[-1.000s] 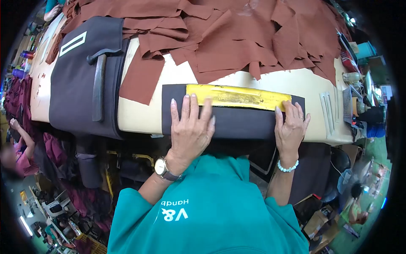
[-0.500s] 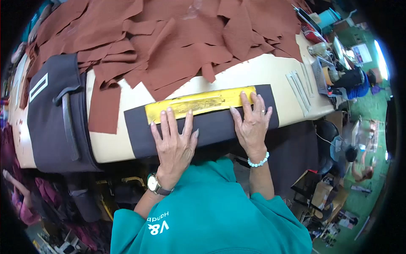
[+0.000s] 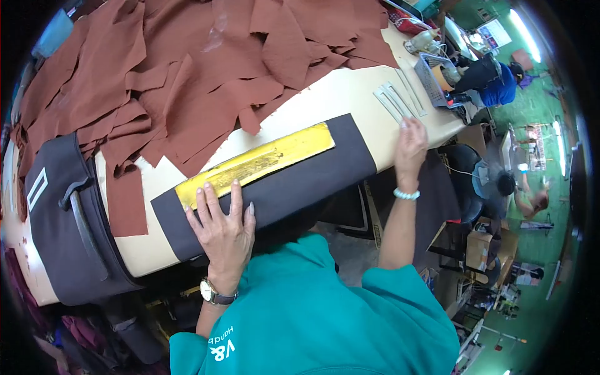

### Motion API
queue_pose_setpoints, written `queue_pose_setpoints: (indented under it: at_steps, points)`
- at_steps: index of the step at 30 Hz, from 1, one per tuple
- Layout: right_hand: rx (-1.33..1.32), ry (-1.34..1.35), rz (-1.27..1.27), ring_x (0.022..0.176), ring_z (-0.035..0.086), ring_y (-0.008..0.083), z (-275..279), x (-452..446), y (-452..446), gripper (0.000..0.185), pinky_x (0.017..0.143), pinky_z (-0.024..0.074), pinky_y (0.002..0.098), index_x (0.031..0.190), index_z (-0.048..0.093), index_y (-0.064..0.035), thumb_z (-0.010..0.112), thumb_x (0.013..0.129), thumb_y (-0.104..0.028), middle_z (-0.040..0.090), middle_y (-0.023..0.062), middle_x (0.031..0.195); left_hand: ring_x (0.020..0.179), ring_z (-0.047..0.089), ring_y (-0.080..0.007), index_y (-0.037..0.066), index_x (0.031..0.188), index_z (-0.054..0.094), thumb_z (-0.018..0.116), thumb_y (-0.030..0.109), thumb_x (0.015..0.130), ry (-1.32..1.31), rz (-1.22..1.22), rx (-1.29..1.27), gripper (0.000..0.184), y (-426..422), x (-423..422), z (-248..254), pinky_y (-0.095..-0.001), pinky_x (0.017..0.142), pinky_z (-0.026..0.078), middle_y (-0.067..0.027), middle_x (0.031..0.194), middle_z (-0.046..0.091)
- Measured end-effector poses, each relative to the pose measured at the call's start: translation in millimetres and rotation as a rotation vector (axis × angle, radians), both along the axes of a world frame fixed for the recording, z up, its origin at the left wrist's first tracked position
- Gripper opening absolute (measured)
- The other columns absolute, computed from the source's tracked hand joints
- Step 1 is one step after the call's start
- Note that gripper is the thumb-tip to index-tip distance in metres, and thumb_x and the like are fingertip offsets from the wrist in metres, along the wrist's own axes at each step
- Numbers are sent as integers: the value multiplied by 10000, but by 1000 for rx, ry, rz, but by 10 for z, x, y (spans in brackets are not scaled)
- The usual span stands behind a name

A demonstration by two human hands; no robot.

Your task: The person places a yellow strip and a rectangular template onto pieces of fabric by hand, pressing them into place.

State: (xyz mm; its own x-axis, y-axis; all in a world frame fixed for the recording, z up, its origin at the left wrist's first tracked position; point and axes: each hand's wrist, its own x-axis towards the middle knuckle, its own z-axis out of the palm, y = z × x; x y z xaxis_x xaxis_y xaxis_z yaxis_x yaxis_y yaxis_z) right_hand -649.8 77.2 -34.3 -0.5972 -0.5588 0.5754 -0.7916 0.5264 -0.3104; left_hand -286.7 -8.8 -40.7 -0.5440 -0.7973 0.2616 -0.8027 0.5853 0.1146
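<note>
My left hand (image 3: 222,231) lies with spread fingers on the near-left edge of a long yellow strip-shaped board (image 3: 262,159), scuffed dark along its middle. The board rests on a dark rectangular sheet of leather or cloth (image 3: 300,190) at the table's front edge. To the right, my right hand (image 3: 411,150) has its fingers drawn together at the near end of a pale slotted strip (image 3: 391,103). Its fingertips meet that end; the exact grip is partly hidden.
Brown leather pieces (image 3: 194,81) cover the table's far side. On the left, a hammer (image 3: 81,219) lies on folded dark material (image 3: 53,244) beside a pale rectangular frame (image 3: 37,189). A grey basket (image 3: 431,81) stands at the right end. Another person (image 3: 497,81) is beyond it.
My right hand has left the yellow board and moved right to the pale slotted strips, its fingers closing together. My left hand stays on the board. The view has turned and shifted right.
</note>
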Motion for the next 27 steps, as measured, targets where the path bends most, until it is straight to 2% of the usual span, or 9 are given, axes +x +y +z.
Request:
queue_pose_setpoints:
  at_steps: [2, 11, 17, 19, 20, 22, 23, 26, 27]
  points:
    - [26, 105, -86, 970, 568, 343, -55, -528, 150, 258, 863, 431, 415, 995, 658, 9, 494, 901, -167, 607, 188, 1033, 1234, 381, -386, 174, 1305, 504, 570, 326, 863, -4, 0, -1, 472, 0, -1, 3, -561, 1018, 272, -243, 1313, 416]
    - [247, -180, -205, 953, 617, 355, 27, -1279, 125, 299, 837, 463, 438, 1052, 650, -55, 569, 840, -250, 655, 205, 978, 1226, 391, -386, 160, 1301, 507, 571, 297, 866, -14, 3, -6, 461, 6, -7, 49, -557, 1013, 284, -244, 1288, 439]
    - [631, 90, -217, 841, 622, 416, 195, -1536, 139, 279, 737, 481, 510, 1087, 589, -66, 474, 858, -176, 636, 254, 834, 1166, 440, -382, 139, 1251, 547, 573, 289, 864, -12, -32, -8, 416, -39, 7, 113, -541, 985, 304, -247, 1243, 472]
    - [341, 162, -231, 753, 610, 430, 399, -1258, 192, 268, 665, 450, 546, 1060, 586, -110, 449, 831, -138, 626, 243, 781, 1075, 480, -352, 117, 1213, 566, 566, 273, 871, 3, -84, -33, 376, -103, 32, 181, -488, 936, 350, -216, 1157, 512]
    - [176, 87, -183, 822, 617, 397, 571, -927, 173, 277, 729, 472, 464, 1055, 608, -55, 440, 850, -137, 644, 214, 873, 1027, 502, -328, 104, 1203, 568, 561, 265, 874, 19, -115, -36, 366, -153, 60, 226, -454, 902, 380, -196, 1116, 531]
    - [-77, 250, 99, 887, 622, 335, 575, -760, 249, 301, 763, 480, 426, 1127, 594, -2, 487, 845, -3, 623, 187, 1068, 963, 512, -301, 86, 1194, 569, 549, 252, 884, 66, -120, 172, 352, -281, 132, 318, -408, 842, 402, -173, 1072, 544]
    - [-137, 95, 119, 892, 626, 248, 659, -393, 210, 330, 768, 497, 353, 1192, 573, -9, 496, 872, 13, 630, 135, 1090, 932, 518, -288, 77, 1189, 569, 543, 245, 889, 93, -128, 275, 345, -350, 164, 363, -385, 813, 413, -161, 1049, 550]
    - [-444, -516, 321, 924, 605, 152, 728, 572, 102, 390, 787, 495, 265, 1270, 516, -20, 514, 882, 24, 629, 87, 1071, 803, 527, -289, 40, 1210, 516, 528, 182, 898, 384, -173, 359, 343, -571, 279, 383, -401, 727, 434, -126, 839, 541]
    - [-444, -641, 403, 919, 593, 123, 666, 727, 117, 424, 779, 490, 234, 1297, 483, -23, 522, 879, 35, 624, 72, 1046, 812, 554, -291, 37, 1268, 457, 502, 130, 910, 430, -196, 350, 373, -651, 340, 293, -381, 749, 448, -140, 880, 576]
